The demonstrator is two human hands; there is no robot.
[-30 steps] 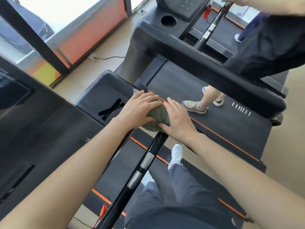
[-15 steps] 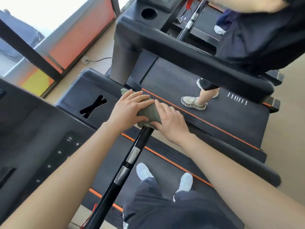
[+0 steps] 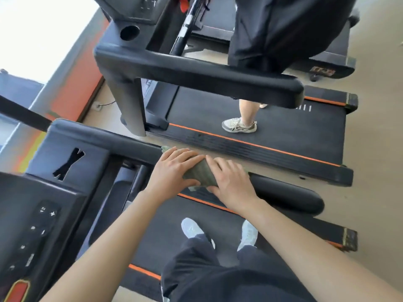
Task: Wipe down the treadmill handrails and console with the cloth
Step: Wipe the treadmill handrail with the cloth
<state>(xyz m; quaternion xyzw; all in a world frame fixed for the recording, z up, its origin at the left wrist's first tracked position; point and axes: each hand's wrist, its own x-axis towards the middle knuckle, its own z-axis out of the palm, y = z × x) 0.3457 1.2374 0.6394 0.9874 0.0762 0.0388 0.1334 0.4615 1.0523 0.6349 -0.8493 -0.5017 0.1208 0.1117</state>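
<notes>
On the handrail [image 3: 283, 192], cloth [image 3: 200, 173] pressed by left hand [image 3: 172, 170], right hand [image 3: 232, 184], grips flat

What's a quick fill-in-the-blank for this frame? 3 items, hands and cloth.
1. The left hand and the right hand both press on a ____ cloth.
2. The cloth lies on a padded black ____, not on the console.
3. The long stripe beyond the hands is ____.

Missing words: green; handrail; orange.
</notes>
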